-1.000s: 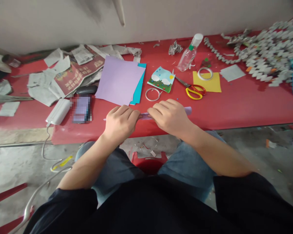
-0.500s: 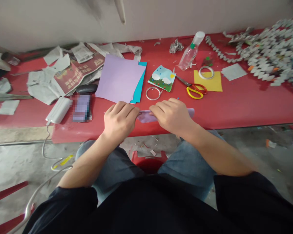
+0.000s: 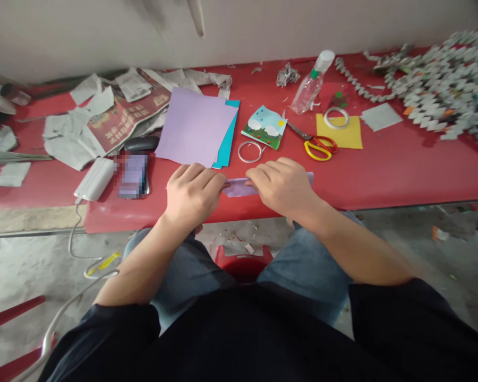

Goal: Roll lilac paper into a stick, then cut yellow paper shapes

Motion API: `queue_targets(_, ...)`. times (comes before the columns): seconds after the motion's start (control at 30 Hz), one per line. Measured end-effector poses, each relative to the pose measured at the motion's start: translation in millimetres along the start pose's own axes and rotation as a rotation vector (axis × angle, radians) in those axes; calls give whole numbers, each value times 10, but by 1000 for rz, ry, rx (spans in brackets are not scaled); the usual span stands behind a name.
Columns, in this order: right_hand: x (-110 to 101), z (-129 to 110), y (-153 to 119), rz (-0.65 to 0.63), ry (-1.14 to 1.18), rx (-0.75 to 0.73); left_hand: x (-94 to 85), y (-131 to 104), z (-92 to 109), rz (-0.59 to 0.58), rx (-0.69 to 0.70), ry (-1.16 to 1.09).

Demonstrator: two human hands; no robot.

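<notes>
Both hands grip a narrow folded or rolled piece of purple paper [image 3: 239, 188] at the near edge of the red table. My left hand [image 3: 195, 192] is closed on its left part, and my right hand [image 3: 281, 185] is closed on its right part. Between the hands a short stretch of the paper shows; its right end sticks out past my right hand. The fingertips beneath are hidden. Just beyond lie a stack of purple sheets [image 3: 197, 127] over a blue sheet [image 3: 228, 143], and a roll of clear tape [image 3: 250, 152].
Scissors [image 3: 314, 143] with red and yellow handles lie right of a decorated card [image 3: 265, 127]. Another tape roll [image 3: 336, 118] rests on yellow paper [image 3: 352, 137]. A clear bottle [image 3: 308, 87] stands behind. At left are a phone [image 3: 133, 176], a power strip [image 3: 94, 179] and newspaper [image 3: 123, 124].
My hands have shifted slightly while still gripping the purple paper; the gap between them is a little wider. The things on the table have stayed put.
</notes>
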State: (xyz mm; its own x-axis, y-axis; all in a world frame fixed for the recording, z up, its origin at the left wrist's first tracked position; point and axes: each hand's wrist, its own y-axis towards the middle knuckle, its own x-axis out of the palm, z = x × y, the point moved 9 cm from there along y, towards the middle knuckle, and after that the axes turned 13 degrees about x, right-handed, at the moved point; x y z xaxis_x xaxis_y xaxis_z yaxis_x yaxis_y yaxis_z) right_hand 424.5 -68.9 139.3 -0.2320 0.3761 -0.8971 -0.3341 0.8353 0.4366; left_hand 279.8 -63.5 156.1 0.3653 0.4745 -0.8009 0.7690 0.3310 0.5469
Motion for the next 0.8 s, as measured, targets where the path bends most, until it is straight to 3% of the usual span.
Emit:
queue_targets(0.1, -3, 18, 5, 6, -19, -20, -46, -43, -77, 17, -4, -8)
queue_targets(0.27, -74, 238, 22, 14, -76, -34, -109, -167, -380, 39, -86, -34)
queue_targets(0.47, -179, 868, 53, 43, -184, 68, -178, -261, -647, 15, -178, -13)
queue_targets(0.6, -372, 1278, 26, 248, -231, 202, -175, -294, -693, -3, -218, 30)
queue_targets(0.67, -479, 1283, -17, 372, -173, 243, -129, -288, -676, -18, -235, 3)
queue_targets(0.73, -526, 1099, -57, 448, -88, 230, -80, -255, -610, -26, -220, -21)
queue_targets(0.8, -373, 765, -29, 313, -34, 153, -41, -203, -511, -26, -182, -25)
